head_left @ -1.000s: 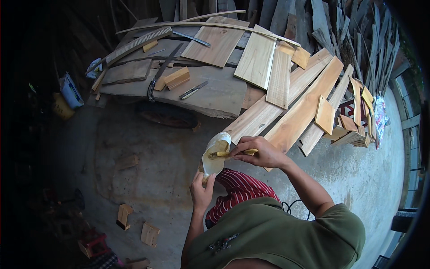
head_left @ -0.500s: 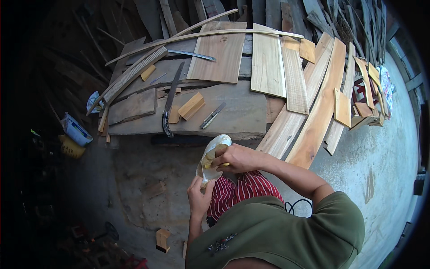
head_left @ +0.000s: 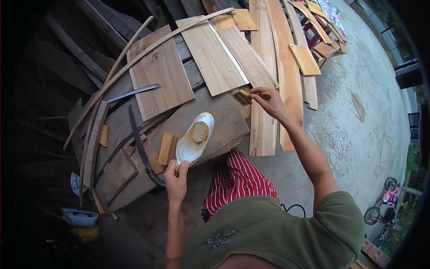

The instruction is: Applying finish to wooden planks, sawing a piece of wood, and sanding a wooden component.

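My left hand [head_left: 176, 184] is closed around the narrow end of a white scoop-like container [head_left: 182, 150], tilted up over the workbench's front. Inside its wide end is a yellowish-brown patch, perhaps residue or liquid. My right hand [head_left: 272, 106] grips a small yellow-handled brush [head_left: 245, 94], its bristles toward the left. The brush is by the near end of a pale narrow board [head_left: 248, 56]; whether the bristles touch wood I cannot tell. Left of that lies a wider pale board [head_left: 214, 58]. A small wooden block [head_left: 167, 149] rests just left of the container.
A pruning saw [head_left: 139, 143], a metal ruler [head_left: 133, 92] and a brown board [head_left: 159, 69] lie on the rough wooden bench [head_left: 217, 119]. Long planks [head_left: 286, 67] extend at the right. Stacked wood pieces [head_left: 324, 40] stand far right; a pink bicycle [head_left: 389, 201] is at the right edge.
My right hand has drawn the brush out of the container and carried it right, to the boards. My left hand keeps hold of the container. The view has turned rightward.
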Available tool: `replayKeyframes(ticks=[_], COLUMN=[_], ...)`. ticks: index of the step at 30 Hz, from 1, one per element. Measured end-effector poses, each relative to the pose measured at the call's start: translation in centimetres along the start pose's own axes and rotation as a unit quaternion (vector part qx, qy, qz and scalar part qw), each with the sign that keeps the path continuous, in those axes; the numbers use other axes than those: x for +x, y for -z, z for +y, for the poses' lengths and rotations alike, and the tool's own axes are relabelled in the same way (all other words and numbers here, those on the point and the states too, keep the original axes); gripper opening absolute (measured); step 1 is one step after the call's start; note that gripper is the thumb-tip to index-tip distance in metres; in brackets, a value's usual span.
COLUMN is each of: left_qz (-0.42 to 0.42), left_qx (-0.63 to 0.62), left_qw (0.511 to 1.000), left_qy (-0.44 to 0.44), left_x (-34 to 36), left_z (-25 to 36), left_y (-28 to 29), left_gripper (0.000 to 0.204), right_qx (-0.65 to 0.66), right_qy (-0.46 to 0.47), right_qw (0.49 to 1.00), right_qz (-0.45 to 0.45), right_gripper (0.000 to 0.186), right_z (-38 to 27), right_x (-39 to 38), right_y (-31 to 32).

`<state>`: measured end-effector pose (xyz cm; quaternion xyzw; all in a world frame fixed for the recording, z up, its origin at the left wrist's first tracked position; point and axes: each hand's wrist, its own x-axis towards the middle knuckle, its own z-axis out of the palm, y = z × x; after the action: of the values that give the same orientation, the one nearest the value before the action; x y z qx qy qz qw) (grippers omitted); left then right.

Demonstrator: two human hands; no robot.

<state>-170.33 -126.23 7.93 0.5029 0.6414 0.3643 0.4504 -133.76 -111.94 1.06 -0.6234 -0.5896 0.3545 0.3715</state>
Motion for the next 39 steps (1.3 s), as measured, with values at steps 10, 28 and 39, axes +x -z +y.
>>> replayKeyframes(ticks=[10, 28, 39], left_qz=[-0.002, 0.045, 0.023], left_qx=[-0.027, -0.035, -0.023], left_qw=[0.999, 0.988, 0.996], left_qy=[0.036, 0.147, 0.082], left_x=[10.8, 21.1, 19.1], left_z=[4.2, 4.6, 4.9], left_y=[-2.2, -7.9, -3.6], left_gripper=[0.02, 0.023, 0.021], right_qx=[-0.163, -0.216, -0.131], right_qy=[-0.063, 0.209, 0.031], right_qw=[0.907, 0.935, 0.851], right_qz=[-0.383, -0.189, -0.508], right_gripper=[0.017, 0.014, 0.016], right_z=[10.8, 15.9, 5.9], right_x=[19.3, 35.0, 25.4], right_y=[10.1, 5.3, 6.8])
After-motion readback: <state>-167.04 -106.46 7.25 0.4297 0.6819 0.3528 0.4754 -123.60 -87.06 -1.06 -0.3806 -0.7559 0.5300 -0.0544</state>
